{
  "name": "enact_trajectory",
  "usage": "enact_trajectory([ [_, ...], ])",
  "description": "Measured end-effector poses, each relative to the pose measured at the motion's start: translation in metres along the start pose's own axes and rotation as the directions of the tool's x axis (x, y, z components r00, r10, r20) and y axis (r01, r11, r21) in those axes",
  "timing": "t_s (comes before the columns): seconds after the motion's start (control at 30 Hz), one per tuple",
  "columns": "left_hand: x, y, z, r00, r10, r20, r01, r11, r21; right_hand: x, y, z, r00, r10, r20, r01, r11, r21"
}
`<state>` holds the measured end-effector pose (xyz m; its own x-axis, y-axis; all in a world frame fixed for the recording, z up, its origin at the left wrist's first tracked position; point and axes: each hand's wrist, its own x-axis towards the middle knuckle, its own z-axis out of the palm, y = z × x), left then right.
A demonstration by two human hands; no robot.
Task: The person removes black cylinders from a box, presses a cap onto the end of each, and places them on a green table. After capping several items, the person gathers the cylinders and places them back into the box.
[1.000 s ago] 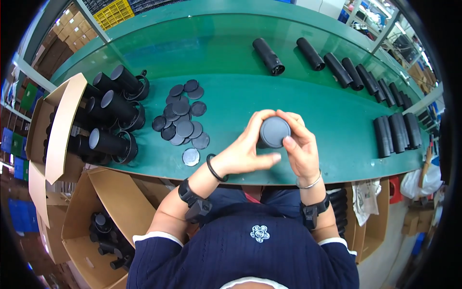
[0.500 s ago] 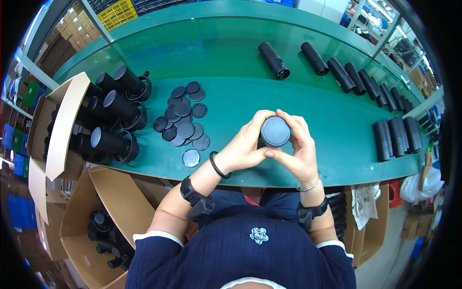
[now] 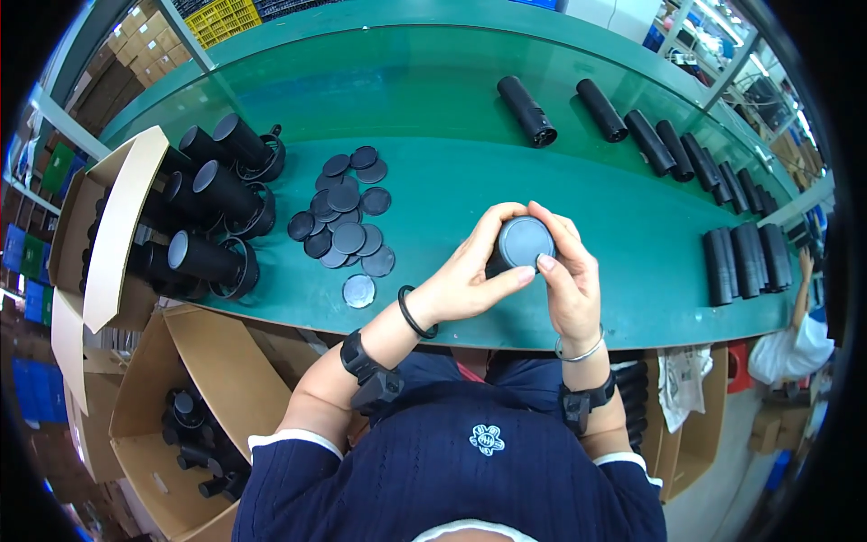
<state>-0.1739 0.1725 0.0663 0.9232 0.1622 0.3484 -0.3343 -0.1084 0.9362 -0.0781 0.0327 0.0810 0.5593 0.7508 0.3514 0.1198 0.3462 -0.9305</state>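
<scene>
Both hands are closed round a black tube (image 3: 494,262), held upright above the green table with its round dark-grey cap (image 3: 526,240) facing up. My left hand (image 3: 471,275) wraps its left side, thumb laid at the cap's near edge. My right hand (image 3: 574,275) grips the right side, its thumb tip pressing on the cap's near right rim. The tube's lower part is hidden by the cap and fingers. To the left lies a loose pile of flat black discs (image 3: 349,238), with one paler disc (image 3: 358,291) nearer me.
Black tubes with ring-shaped parts (image 3: 206,257) stand beside an open carton (image 3: 126,226) at left. Several black tubes lie along the far right (image 3: 648,143); more (image 3: 746,259) sit at the right end. Below the table edge is a carton of black parts (image 3: 140,456).
My thumbs have moved up onto the cap's near rim, and the tube has shifted slightly right. At the far right edge, another person's arm has come into view.
</scene>
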Motion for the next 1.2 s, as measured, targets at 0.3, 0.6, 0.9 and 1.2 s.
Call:
enact_trajectory([
  [0.3, 0.002, -0.002, 0.008, 0.996, 0.057, -0.075, -0.055, 0.998, 0.032, -0.005, 0.011, -0.008, 1.0, 0.012, 0.015, -0.013, 0.999, 0.038],
  [0.6, -0.002, -0.004, -0.008, 0.988, 0.147, -0.045, -0.13, 0.953, 0.272, 0.002, -0.005, 0.004, 0.996, -0.071, 0.056, 0.083, 0.957, -0.277],
  [0.9, -0.001, -0.003, -0.005, 0.973, 0.223, -0.064, -0.19, 0.925, 0.329, 0.002, -0.002, 0.003, 0.998, -0.057, 0.034, 0.059, 0.997, -0.054],
  [1.2, 0.004, 0.002, -0.003, 0.993, 0.118, -0.023, -0.109, 0.965, 0.236, -0.003, 0.005, 0.005, 0.997, 0.037, -0.061, -0.032, 0.996, 0.08],
])
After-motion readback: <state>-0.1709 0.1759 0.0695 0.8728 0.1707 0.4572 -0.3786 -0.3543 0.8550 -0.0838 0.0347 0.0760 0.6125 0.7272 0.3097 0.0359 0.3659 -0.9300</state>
